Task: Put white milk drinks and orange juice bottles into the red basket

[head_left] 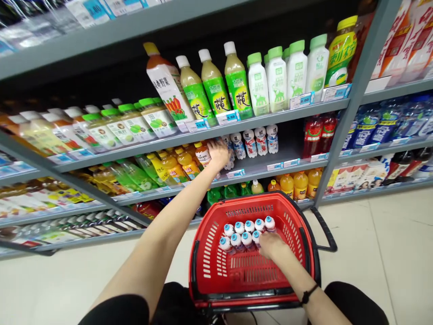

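Note:
On the middle shelf, my left hand (219,153) is closed around a small white bottle (230,155), partly hidden behind the fingers. Just right of it stand several small white bottles (250,143) with red or blue prints. Down inside the red shopping basket (216,266), my right hand (271,246) is closed at a small blue-capped bottle (256,237); its fingertips are mostly hidden. More bottles of this kind (237,240) stand upright in two rows in the basket, caps up.
Orange drink bottles (185,161) stand left of my left hand. Green-labelled bottles (214,85) and white bottles (277,81) fill the shelf above. The basket's black handle (326,230) sticks out right, over the tiled floor (368,253). Red drink bottles (313,133) stand farther right.

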Action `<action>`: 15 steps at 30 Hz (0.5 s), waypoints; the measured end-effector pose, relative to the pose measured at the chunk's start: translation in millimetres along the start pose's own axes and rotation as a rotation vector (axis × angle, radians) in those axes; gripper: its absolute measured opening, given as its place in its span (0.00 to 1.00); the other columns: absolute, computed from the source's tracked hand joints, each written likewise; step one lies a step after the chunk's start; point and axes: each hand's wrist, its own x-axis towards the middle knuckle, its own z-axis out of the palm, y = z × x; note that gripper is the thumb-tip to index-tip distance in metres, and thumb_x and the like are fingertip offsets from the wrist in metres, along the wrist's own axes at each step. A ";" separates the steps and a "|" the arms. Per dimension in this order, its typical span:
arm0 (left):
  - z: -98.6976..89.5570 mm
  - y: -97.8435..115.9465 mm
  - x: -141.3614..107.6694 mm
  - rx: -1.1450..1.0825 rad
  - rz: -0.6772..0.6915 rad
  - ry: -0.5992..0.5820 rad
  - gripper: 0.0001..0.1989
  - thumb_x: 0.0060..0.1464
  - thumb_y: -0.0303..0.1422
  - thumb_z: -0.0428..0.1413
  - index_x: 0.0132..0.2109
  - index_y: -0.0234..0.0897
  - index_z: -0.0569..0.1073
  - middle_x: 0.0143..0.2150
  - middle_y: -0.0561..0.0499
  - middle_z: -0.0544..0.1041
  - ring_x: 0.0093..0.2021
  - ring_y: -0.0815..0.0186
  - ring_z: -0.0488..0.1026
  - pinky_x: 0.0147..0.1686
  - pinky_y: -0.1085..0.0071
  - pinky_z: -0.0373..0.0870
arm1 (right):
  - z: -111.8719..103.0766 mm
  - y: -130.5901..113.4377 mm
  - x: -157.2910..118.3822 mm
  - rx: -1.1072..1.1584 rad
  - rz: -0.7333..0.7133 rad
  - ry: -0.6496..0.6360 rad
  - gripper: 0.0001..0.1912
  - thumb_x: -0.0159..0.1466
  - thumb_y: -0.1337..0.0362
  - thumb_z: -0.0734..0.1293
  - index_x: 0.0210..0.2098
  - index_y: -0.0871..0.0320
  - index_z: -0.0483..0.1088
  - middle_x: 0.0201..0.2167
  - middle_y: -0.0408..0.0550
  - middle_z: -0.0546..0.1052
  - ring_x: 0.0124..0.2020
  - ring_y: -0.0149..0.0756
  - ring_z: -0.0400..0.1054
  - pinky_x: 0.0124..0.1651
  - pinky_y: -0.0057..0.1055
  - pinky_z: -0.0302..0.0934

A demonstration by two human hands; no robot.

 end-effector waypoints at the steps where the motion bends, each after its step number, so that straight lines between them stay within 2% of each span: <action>1: 3.0 -2.2 6.9 0.004 0.003 0.002 0.39 0.67 0.42 0.53 0.70 0.10 0.56 0.67 0.13 0.61 0.71 0.30 0.55 0.69 0.39 0.44 | 0.1 -0.7 1.0 -0.001 0.001 -0.006 0.14 0.73 0.65 0.71 0.56 0.64 0.76 0.57 0.58 0.79 0.60 0.47 0.74 0.62 0.48 0.71; 3: 6.7 -5.0 13.9 -0.010 0.002 0.028 0.39 0.66 0.40 0.54 0.71 0.11 0.55 0.67 0.13 0.62 0.70 0.32 0.58 0.69 0.41 0.48 | 0.0 -2.3 3.0 -0.006 0.006 -0.020 0.14 0.73 0.65 0.70 0.56 0.64 0.76 0.58 0.57 0.78 0.60 0.46 0.74 0.62 0.48 0.71; 5: 7.7 -4.6 10.7 -0.056 0.007 0.060 0.39 0.65 0.37 0.55 0.73 0.15 0.52 0.68 0.16 0.60 0.66 0.35 0.63 0.64 0.45 0.60 | -0.4 -4.5 4.4 -0.013 0.020 -0.036 0.13 0.74 0.66 0.70 0.56 0.64 0.76 0.57 0.57 0.78 0.59 0.46 0.74 0.61 0.48 0.71; 8: 7.5 -1.1 -9.1 -0.118 0.143 0.075 0.38 0.65 0.33 0.53 0.76 0.26 0.50 0.69 0.22 0.59 0.60 0.40 0.70 0.52 0.52 0.73 | 0.5 -8.7 3.7 -0.008 0.024 -0.042 0.13 0.74 0.66 0.70 0.55 0.64 0.75 0.57 0.57 0.78 0.60 0.47 0.74 0.61 0.49 0.71; 10: 7.1 -2.2 -28.3 -0.121 0.313 0.090 0.34 0.67 0.31 0.50 0.76 0.30 0.51 0.69 0.25 0.60 0.61 0.41 0.70 0.52 0.53 0.74 | 3.1 -10.8 0.8 0.012 0.012 -0.033 0.12 0.73 0.66 0.70 0.55 0.64 0.76 0.57 0.57 0.78 0.60 0.47 0.74 0.62 0.49 0.70; 12: 4.5 -8.9 -50.6 -0.149 0.486 0.146 0.30 0.69 0.30 0.46 0.75 0.31 0.56 0.69 0.27 0.62 0.65 0.42 0.67 0.59 0.50 0.70 | 6.7 -11.0 -3.5 0.048 -0.002 -0.023 0.12 0.72 0.67 0.71 0.53 0.65 0.76 0.55 0.58 0.79 0.59 0.47 0.74 0.62 0.50 0.69; 15: -9.3 -26.9 -91.6 -0.316 0.625 0.300 0.25 0.71 0.33 0.47 0.71 0.32 0.62 0.67 0.28 0.66 0.68 0.44 0.66 0.65 0.48 0.64 | 9.1 -7.1 -10.3 0.146 -0.039 0.030 0.10 0.69 0.73 0.71 0.49 0.68 0.78 0.52 0.64 0.80 0.57 0.53 0.76 0.61 0.51 0.68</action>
